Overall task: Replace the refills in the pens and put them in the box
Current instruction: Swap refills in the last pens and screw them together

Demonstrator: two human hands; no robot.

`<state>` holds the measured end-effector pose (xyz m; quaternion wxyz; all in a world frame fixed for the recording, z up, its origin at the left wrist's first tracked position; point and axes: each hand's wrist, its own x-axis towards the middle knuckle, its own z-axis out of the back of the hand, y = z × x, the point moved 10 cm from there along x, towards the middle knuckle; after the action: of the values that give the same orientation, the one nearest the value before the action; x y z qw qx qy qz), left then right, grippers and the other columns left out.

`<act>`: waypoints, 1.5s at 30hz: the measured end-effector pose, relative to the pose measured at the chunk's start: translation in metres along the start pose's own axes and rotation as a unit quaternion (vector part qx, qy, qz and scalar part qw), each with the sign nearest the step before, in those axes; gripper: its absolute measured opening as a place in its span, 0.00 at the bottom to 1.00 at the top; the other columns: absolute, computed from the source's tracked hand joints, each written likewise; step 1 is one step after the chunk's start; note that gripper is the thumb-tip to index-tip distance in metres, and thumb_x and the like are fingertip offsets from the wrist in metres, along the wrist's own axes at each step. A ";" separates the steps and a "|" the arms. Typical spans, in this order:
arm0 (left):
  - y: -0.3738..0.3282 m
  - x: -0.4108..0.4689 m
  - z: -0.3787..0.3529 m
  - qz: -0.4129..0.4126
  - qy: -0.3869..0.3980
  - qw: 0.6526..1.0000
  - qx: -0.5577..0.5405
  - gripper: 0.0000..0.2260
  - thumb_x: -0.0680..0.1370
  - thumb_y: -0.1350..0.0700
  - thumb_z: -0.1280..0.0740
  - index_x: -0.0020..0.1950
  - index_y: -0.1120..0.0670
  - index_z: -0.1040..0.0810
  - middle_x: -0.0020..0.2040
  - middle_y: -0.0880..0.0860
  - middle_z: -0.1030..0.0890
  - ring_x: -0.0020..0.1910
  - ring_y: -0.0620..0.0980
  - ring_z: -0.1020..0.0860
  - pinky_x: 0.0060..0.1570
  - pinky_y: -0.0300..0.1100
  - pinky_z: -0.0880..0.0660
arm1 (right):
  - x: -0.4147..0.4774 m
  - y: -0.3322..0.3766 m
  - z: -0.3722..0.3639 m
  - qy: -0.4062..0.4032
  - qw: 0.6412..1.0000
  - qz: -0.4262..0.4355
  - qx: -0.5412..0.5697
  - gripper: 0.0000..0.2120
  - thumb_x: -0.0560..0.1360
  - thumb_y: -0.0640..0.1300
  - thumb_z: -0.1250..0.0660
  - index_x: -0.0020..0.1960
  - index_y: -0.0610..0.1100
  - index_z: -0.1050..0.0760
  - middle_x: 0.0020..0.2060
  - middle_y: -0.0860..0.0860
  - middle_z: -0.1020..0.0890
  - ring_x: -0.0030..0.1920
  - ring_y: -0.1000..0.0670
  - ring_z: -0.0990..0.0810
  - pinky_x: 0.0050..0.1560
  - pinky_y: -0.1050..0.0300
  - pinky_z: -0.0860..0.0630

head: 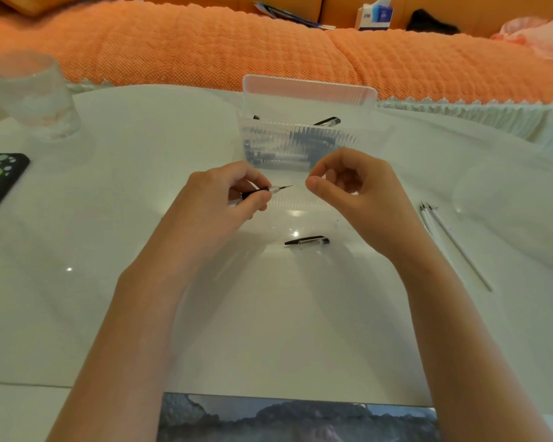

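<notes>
Pinching a pen (pixel 262 192) between thumb and fingers, the left hand (pixel 227 199) is holding it just in front of the clear ribbed plastic box (pixel 304 129), the metal tip pointing rightward toward the right hand (pixel 351 183). That right hand is hovering just beside the tip, not touching it, fingers loosely curled and thumb and forefinger close together; I cannot tell whether anything small is sitting between them. A capped-off pen cap (pixel 307 241) with its black clip is lying on the glossy white table (pixel 141 218) between the wrists. Several white refills (pixel 441 231) are lying side by side to the right. Inside the box, dark pens (pixel 328 122) are resting, one leaning over the near wall. A glass (pixel 29 94) is standing far left, near a black case with green dots (pixel 0 177). Behind, on the orange sofa (pixel 205 49), a blue-and-white tissue box (pixel 374 16) is showing print too blurred to read.
</notes>
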<state>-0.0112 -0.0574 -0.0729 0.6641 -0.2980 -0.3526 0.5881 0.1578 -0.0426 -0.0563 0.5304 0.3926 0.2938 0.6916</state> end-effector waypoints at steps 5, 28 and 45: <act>-0.004 -0.001 0.000 -0.004 0.005 1.000 -0.012 0.03 0.75 0.54 0.31 0.48 0.49 0.20 0.38 0.44 0.18 0.35 0.35 0.22 0.34 0.22 0.32 | -0.001 -0.001 -0.005 0.024 0.996 -0.022 0.084 0.03 0.74 0.34 0.33 0.44 0.40 0.22 0.35 0.47 0.17 0.34 0.54 0.18 0.39 0.62 0.22; -0.008 -0.002 -0.008 -0.012 0.030 0.999 -0.004 0.04 0.74 0.53 0.30 0.48 0.47 0.20 0.41 0.43 0.18 0.42 0.40 0.21 0.44 0.34 0.30 | -0.001 0.002 -0.023 0.075 0.997 0.000 0.010 0.06 0.76 0.38 0.34 0.47 0.45 0.19 0.35 0.53 0.17 0.35 0.57 0.20 0.42 0.61 0.22; -0.014 -0.003 -0.009 -0.025 0.031 0.999 0.013 0.05 0.73 0.52 0.28 0.48 0.45 0.20 0.42 0.42 0.18 0.46 0.38 0.22 0.41 0.25 0.32 | -0.005 0.001 -0.028 0.103 0.995 -0.006 -0.009 0.03 0.73 0.44 0.30 0.46 0.46 0.21 0.38 0.53 0.17 0.36 0.57 0.21 0.43 0.61 0.22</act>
<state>0.0040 -0.0621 -0.0677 0.6932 -0.2983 -0.3313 0.5663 0.1343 -0.0470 -0.0708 0.5048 0.3127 0.3430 0.7278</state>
